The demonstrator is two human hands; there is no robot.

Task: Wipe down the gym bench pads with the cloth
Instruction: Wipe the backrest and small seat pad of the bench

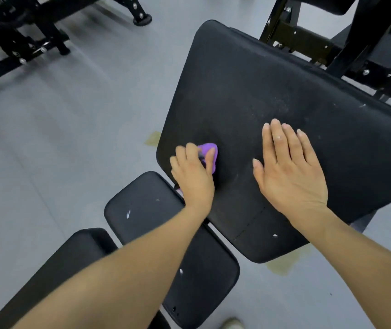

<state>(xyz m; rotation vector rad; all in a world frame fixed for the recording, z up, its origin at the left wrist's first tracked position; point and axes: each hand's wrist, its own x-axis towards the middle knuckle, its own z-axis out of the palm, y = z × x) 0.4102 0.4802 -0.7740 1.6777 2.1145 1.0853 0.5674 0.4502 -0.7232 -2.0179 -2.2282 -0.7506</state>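
Note:
A wide black bench pad (249,91) fills the middle and right of the view, with dusty specks and small white nicks on it. My left hand (193,175) grips a bunched purple cloth (209,150) and presses it on the pad near its left edge. Most of the cloth is hidden under that hand. My right hand (289,169) lies flat on the pad to the right, fingers straight and together. A smaller black seat pad (147,210) sits below the left hand, partly covered by my left forearm.
Another black pad (80,248) lies at the lower left. Black metal frame parts (313,46) stand behind the big pad, and another machine's frame (23,39) occupies the upper left. The grey floor (71,138) has yellowish stains (284,264). A shoe tip (231,322) shows at the bottom.

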